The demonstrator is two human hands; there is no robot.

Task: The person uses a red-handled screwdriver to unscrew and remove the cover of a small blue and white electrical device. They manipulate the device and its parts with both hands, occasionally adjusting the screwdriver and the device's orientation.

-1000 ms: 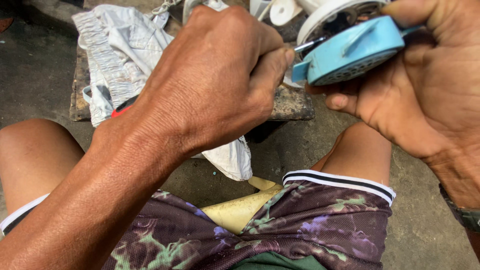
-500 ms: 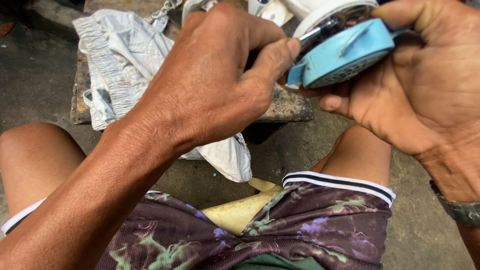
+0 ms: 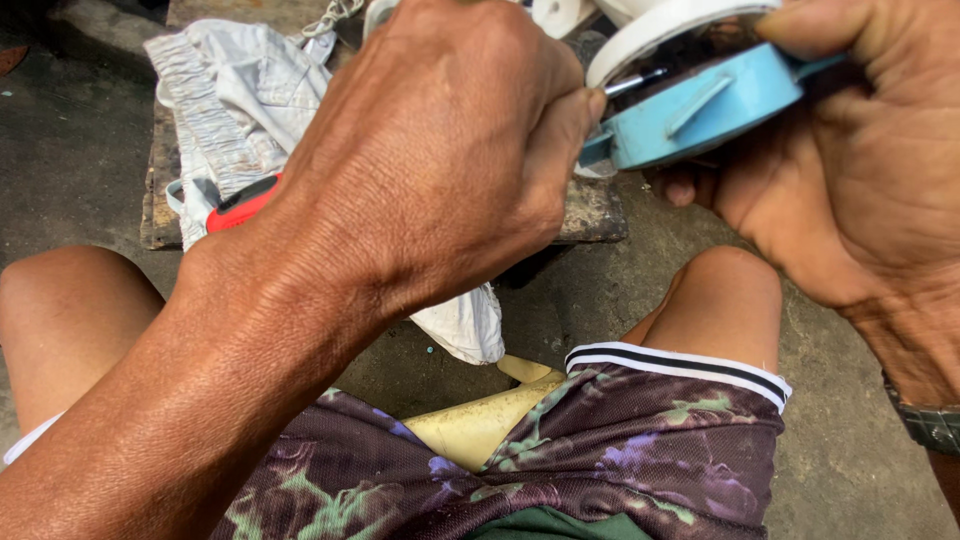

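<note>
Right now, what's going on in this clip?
A seated person works with both hands above their knees. The right hand grips a light blue and white round part. The left hand drives a thin metal tool into its edge. A white cloth lies on a wooden board behind.

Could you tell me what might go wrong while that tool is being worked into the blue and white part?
The left hand drives a thin metal tool toward the right hand, which grips the blue and white part; a slip could jab the right hand's fingers. The part is held in the air over the concrete floor, so it could drop.
</note>
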